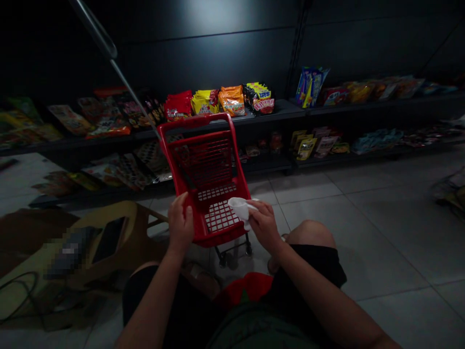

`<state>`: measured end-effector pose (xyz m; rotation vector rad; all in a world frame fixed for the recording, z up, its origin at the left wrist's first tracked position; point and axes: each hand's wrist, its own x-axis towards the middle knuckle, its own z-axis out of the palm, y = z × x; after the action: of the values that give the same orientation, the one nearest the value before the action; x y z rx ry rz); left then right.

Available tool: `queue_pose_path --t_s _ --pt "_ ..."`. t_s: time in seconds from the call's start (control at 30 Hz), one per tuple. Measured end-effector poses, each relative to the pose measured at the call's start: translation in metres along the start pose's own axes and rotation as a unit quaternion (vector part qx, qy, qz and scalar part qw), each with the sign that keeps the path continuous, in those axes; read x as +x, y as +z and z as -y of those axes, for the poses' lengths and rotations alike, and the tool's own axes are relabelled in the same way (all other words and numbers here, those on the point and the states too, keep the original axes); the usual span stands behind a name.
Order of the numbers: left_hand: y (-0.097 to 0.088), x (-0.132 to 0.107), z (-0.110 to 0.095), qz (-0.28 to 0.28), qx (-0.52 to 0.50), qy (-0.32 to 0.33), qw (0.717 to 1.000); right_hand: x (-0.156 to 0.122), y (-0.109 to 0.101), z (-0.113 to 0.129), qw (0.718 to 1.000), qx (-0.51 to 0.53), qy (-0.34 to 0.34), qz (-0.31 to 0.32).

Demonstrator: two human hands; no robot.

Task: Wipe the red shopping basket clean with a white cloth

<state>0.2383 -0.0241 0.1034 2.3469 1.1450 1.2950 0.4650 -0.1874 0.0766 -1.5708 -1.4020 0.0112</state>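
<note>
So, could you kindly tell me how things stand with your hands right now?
Left hand on red cart rim. Right hand holding white cloth at its basket. Snack shelves behind.

You face dark wall panels lined with black metal shelves of snack packets, above pale square floor tiles.

This is a shop aisle (a small, dimly lit one): long dark metal shelves line a black wall, stocked with rows of bright foil snack packets. Pale grey square floor tiles run up to them, and a little red plastic shopping cart stands there.
</note>
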Motion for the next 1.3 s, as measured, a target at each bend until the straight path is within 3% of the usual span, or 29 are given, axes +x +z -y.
queue_pose_path --t_s 0.1,0.23,0.33,0.47,0.6,0.7,0.8,0.87,0.93,1.07,1.13,1.2,1.23,1.3 --pt "0.010 0.003 0.010 0.012 -0.004 -0.039 0.999 0.014 0.002 0.019 0.993 -0.077 -0.035 0.079" --pt "0.023 0.008 0.019 0.026 -0.029 -0.035 0.999 0.023 0.047 0.073 0.951 -0.109 -0.142 0.251" --pt "0.028 0.010 0.028 0.016 -0.062 -0.057 0.996 0.030 0.071 0.092 0.939 -0.095 -0.126 0.306" --pt "0.027 0.007 0.033 0.031 -0.072 -0.089 0.993 0.052 0.053 0.058 0.929 -0.012 -0.019 0.370" --pt "0.025 0.001 0.021 0.041 -0.088 -0.107 0.990 0.077 0.032 0.012 0.882 0.100 0.080 0.453" --pt "0.026 -0.002 0.007 0.039 -0.100 -0.126 0.986 0.086 0.052 0.010 0.859 0.128 0.109 0.484" --pt "0.027 -0.002 -0.002 0.039 -0.102 -0.134 0.985 0.084 0.087 0.023 0.841 0.178 0.080 0.505" --pt "0.027 -0.001 -0.004 0.041 -0.102 -0.132 0.985 0.081 0.099 0.025 0.829 0.212 0.081 0.510" --pt "0.027 -0.001 -0.004 0.044 -0.104 -0.127 0.985 0.080 0.096 0.014 0.822 0.218 0.123 0.512" --pt "0.030 -0.005 -0.003 0.044 -0.115 -0.118 0.985 0.088 0.070 -0.017 0.816 0.139 0.199 0.525" --pt "0.032 -0.006 -0.004 0.040 -0.120 -0.112 0.986 0.091 0.068 -0.019 0.788 0.096 0.168 0.584" --pt "0.033 -0.006 -0.003 0.033 -0.118 -0.113 0.986 0.092 0.077 -0.008 0.759 0.076 0.091 0.640" --pt "0.033 -0.005 -0.003 0.030 -0.115 -0.116 0.986 0.091 0.084 0.000 0.755 0.073 0.052 0.649" --pt "0.031 -0.003 -0.001 0.026 -0.106 -0.122 0.986 0.089 0.097 0.013 0.776 0.086 0.005 0.625"
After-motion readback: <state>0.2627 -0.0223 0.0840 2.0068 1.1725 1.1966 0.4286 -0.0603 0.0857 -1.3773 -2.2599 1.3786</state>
